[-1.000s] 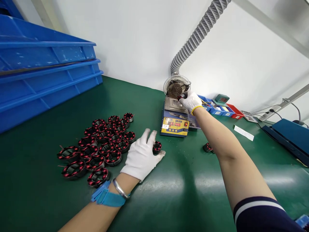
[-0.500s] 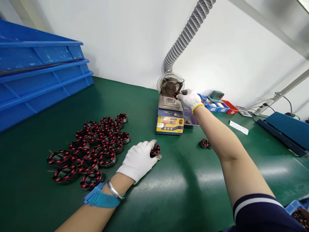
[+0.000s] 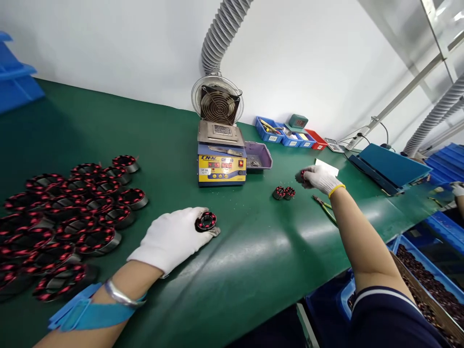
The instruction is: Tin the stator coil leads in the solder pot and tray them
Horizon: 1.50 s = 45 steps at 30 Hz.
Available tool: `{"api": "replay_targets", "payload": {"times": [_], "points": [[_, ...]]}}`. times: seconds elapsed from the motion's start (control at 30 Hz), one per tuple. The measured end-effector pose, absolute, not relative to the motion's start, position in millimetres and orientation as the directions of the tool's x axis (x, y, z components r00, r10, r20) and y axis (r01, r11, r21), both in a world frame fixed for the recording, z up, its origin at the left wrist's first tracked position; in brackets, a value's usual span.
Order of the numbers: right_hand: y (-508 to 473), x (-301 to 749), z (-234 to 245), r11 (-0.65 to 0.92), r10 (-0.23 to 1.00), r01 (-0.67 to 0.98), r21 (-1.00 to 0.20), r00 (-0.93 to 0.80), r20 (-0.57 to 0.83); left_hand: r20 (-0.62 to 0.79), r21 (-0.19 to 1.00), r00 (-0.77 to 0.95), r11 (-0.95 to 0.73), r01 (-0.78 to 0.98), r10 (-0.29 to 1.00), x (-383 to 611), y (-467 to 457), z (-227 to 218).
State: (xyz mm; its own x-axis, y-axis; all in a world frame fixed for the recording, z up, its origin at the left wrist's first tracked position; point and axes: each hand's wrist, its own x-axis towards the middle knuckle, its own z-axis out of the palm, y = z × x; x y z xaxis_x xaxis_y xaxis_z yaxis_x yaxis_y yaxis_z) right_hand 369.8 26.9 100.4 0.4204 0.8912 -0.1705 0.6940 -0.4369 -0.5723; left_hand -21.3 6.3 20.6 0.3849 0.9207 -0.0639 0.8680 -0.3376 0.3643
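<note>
My left hand (image 3: 174, 238), in a white glove, is closed around a small motor stator (image 3: 209, 221) with red-marked black windings, low over the green table. My gloved right hand (image 3: 321, 179) is stretched out to the right, its fingers pinching another stator (image 3: 303, 174), mostly covered by the fingers. Just left of and nearer than that hand, two stators (image 3: 279, 193) stand side by side on the table. A cluster of several more stators (image 3: 96, 239) lies at the left. Between the hands, farther back, is a yellow and blue solder pot (image 3: 222, 166) with a lit red display.
Behind the pot stands a fan (image 3: 219, 105) with a grey duct (image 3: 224, 36). A purple tray (image 3: 268, 157) sits beside it. Green-handled pliers (image 3: 326, 209) lie below my right hand. Blue bins (image 3: 268, 130) line the wall; parts crates (image 3: 429, 270) are at lower right. Another person's gloved hand (image 3: 458, 188) shows far right.
My right hand has moved with its stator from above the solder pot to the right, beyond the two standing stators. My left hand still holds its stator. The view has turned right.
</note>
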Motion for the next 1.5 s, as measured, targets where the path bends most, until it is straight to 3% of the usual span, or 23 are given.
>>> {"api": "replay_targets", "payload": {"times": [0.1, 0.2, 0.27, 0.33, 0.37, 0.43, 0.5, 0.53, 0.6, 0.7, 0.77, 0.97, 1.07, 1.13, 1.2, 1.27, 1.33, 1.4, 1.5], "points": [[5.5, 385.5, 79.9, -0.563, 0.826, 0.752, -0.344, 0.493, -0.274, -0.071, 0.351, 0.353, -0.308, 0.885, 0.933, -16.9, 2.3, 24.7], [-4.4, 383.8, 68.1, -0.573, 0.81, 0.763, -0.3, 0.468, -0.354, -0.087, 0.34, 0.308, -0.262, 0.903, 0.947, -13.1, -1.0, 26.0], [-8.5, 373.6, 69.3, -0.547, 0.828, 0.811, -0.208, 0.488, -0.276, -0.071, 0.362, 0.288, -0.244, 0.9, 0.955, -12.1, -2.8, 24.6], [-12.0, 352.2, 74.0, -0.514, 0.857, 0.848, -0.129, 0.513, -0.044, -0.028, 0.416, 0.262, -0.228, 0.881, 0.965, -11.8, -4.7, 22.0], [-13.9, 336.1, 75.5, -0.475, 0.87, 0.864, -0.167, 0.489, 0.057, 0.001, 0.451, 0.247, -0.221, 0.865, 0.969, -11.8, -5.7, 20.4], [-18.1, 293.1, 72.8, -0.295, 0.931, 0.848, -0.44, 0.358, 0.067, 0.073, 0.521, 0.214, -0.22, 0.825, 0.974, -11.7, -7.9, 16.7], [-21.6, 241.0, 60.0, -0.106, 0.991, 0.606, -0.788, -0.003, -0.136, 0.155, 0.571, 0.186, -0.241, 0.785, 0.97, -12.2, -10.2, 12.6], [-22.2, 215.0, 50.4, -0.108, 0.964, 0.45, -0.887, -0.171, -0.204, 0.193, 0.591, 0.179, -0.259, 0.764, 0.965, -12.8, -11.2, 10.5], [-20.2, 171.1, 29.2, -0.123, 0.924, 0.226, -0.966, -0.329, -0.195, 0.253, 0.63, 0.155, -0.285, 0.723, 0.955, -14.9, -12.1, 6.4], [-14.8, 136.6, 5.3, -0.076, 0.954, 0.029, -0.997, -0.288, -0.081, 0.31, 0.694, 0.163, -0.34, 0.635, 0.937, -17.9, -10.7, 1.3], [-14.2, 132.2, -1.5, -0.03, 0.974, -0.001, -1.0, -0.225, -0.029, 0.315, 0.734, 0.198, -0.37, 0.569, 0.928, -17.9, -9.0, -1.4], [-19.2, 143.7, -7.1, 0.189, 0.982, 0.37, -0.91, -0.045, 0.186, 0.241, 0.71, 0.195, -0.31, 0.633, 0.951, -14.6, -4.5, -0.9], [-16.8, 147.4, -13.0, 0.194, 0.981, 0.382, -0.904, -0.047, 0.19, 0.055, 0.768, 0.288, -0.224, 0.6, 0.956, -23.5, -1.5, 10.3], [-14.5, 149.4, -16.3, 0.182, 0.983, 0.35, -0.919, -0.041, 0.179, -0.157, 0.874, 0.415, -0.07, 0.481, 0.896, -35.7, 0.2, 21.1], [-13.5, 151.2, -17.7, 0.175, 0.984, 0.314, -0.933, -0.022, 0.177, -0.253, 0.944, 0.514, 0.093, 0.316, 0.82, -49.1, 1.3, 30.6], [-14.4, 151.8, -17.2, 0.175, 0.984, 0.275, -0.945, -0.008, 0.18, -0.186, 0.98, 0.47, 0.129, 0.151, 0.863, -58.2, 1.5, 35.2], [-16.1, 150.9, -15.9, 0.179, 0.983, 0.256, -0.95, -0.006, 0.183, -0.056, 0.997, 0.334, 0.032, 0.076, 0.941, -58.4, 0.3, 33.7], [-17.1, 148.8, -14.5, 0.174, 0.984, 0.268, -0.948, -0.015, 0.177, 0.023, 0.986, 0.294, -0.07, 0.151, 0.956, -49.8, -2.6, 28.1], [-17.3, 146.5, -10.5, 0.152, 0.988, 0.316, -0.937, -0.028, 0.151, 0.029, 0.929, 0.312, -0.141, 0.341, 0.95, -31.8, -7.8, 21.1]]}}
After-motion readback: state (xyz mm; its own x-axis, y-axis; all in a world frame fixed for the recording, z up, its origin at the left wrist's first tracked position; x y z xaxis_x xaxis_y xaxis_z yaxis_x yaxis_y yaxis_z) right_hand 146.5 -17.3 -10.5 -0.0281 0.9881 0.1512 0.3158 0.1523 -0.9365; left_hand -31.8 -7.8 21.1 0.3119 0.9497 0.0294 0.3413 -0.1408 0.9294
